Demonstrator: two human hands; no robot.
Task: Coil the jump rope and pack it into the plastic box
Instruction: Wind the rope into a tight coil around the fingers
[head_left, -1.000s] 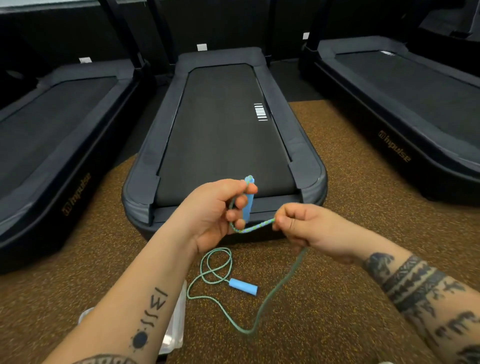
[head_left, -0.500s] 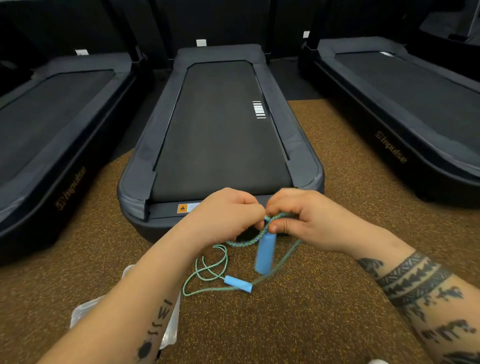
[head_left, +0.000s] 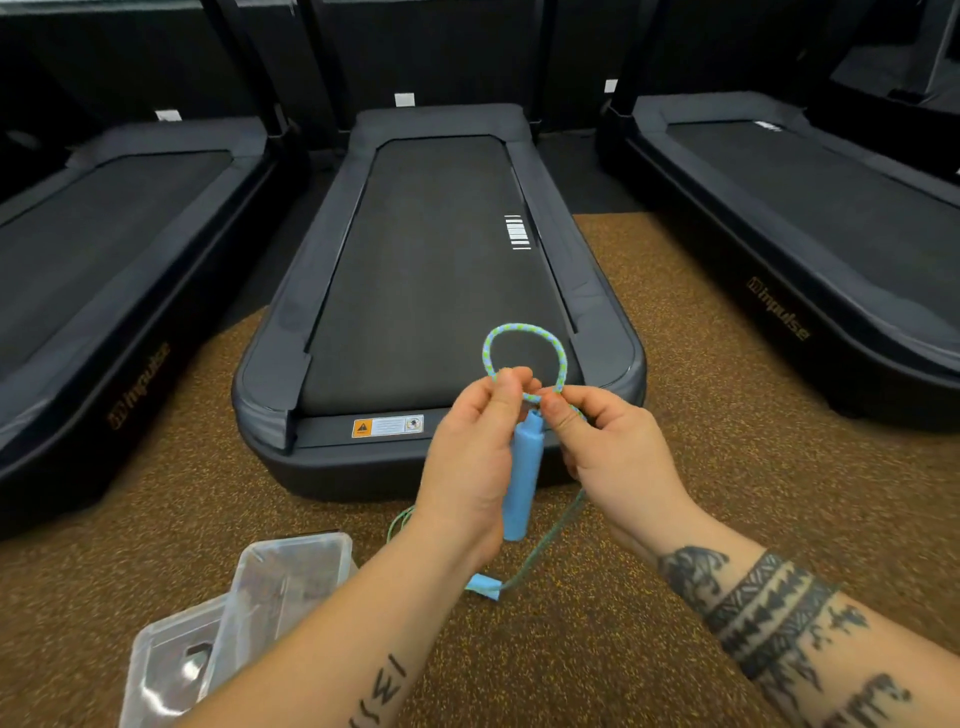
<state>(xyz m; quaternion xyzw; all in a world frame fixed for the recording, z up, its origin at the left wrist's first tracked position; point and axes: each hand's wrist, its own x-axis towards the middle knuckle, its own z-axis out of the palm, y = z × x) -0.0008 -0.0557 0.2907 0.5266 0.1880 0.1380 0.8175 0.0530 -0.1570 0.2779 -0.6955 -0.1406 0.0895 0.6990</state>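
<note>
So I count 3 treadmills (head_left: 431, 270), 1 jump rope (head_left: 524, 338) with 2 blue handles, and 1 clear plastic box (head_left: 291, 577) on the floor. Left hand (head_left: 467, 467) and right hand (head_left: 618, 457) each pinch the blue-green braided cord, forming 1 small loop up top. 1 handle (head_left: 522, 483) hangs between my hands; the other handle (head_left: 484, 586) lies on the brown floor (head_left: 727, 493).

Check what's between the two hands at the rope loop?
Head view: the upright blue foam handle hangs between the left hand and right hand, under the blue-green braided rope loop both pinch.
</note>
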